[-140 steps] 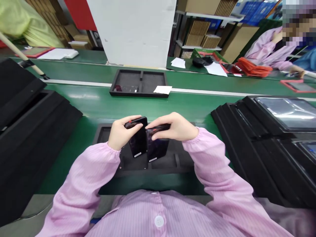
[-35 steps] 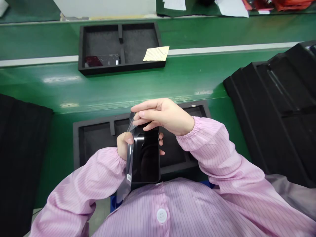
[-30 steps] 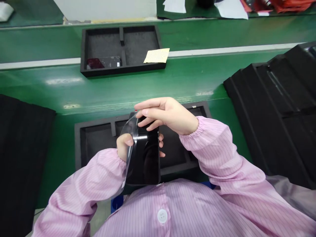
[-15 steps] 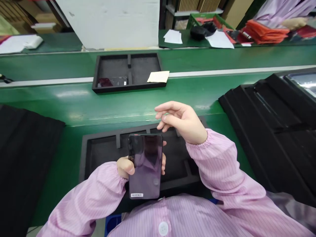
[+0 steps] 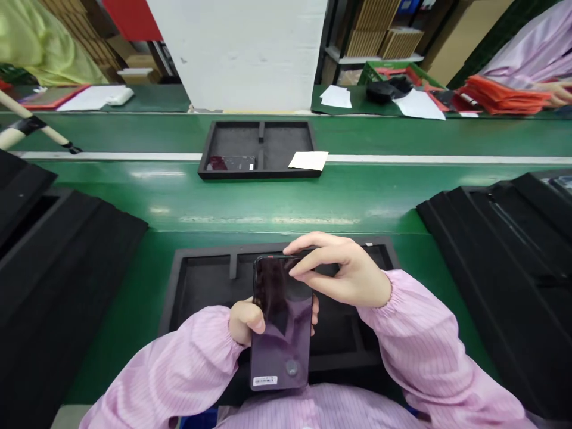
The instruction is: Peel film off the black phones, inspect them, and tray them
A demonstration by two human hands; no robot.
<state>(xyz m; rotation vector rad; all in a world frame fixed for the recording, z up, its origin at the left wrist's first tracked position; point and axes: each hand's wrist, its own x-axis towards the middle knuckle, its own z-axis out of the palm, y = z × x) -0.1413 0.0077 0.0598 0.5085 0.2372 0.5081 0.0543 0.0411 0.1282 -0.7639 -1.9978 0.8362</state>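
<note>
A smartphone (image 5: 281,333) with a dark glossy face and a small white barcode label is held upright in front of my body. My left hand (image 5: 248,322) grips it, thumb on the left edge and fingertips showing past the right edge. Over its top right corner is my right hand (image 5: 342,268), fingers bent and apart, with the fingertips at the screen and top edge; whether they press on it I cannot make out. Below both hands lies a black foam tray (image 5: 201,280) with dividers, partly hidden by the phone and my arms.
Ahead, another black tray (image 5: 286,137) holds a dark phone (image 5: 232,163) and a paper slip (image 5: 308,160). Stacked black trays stand left (image 5: 89,238) and right (image 5: 473,256). Across the green bench are orange pouches (image 5: 504,95), a green crate (image 5: 369,72) and co-workers' sleeves.
My right hand has come down from above the tray to the phone's top right corner. My left hand keeps its hold. The camera view has shifted.
</note>
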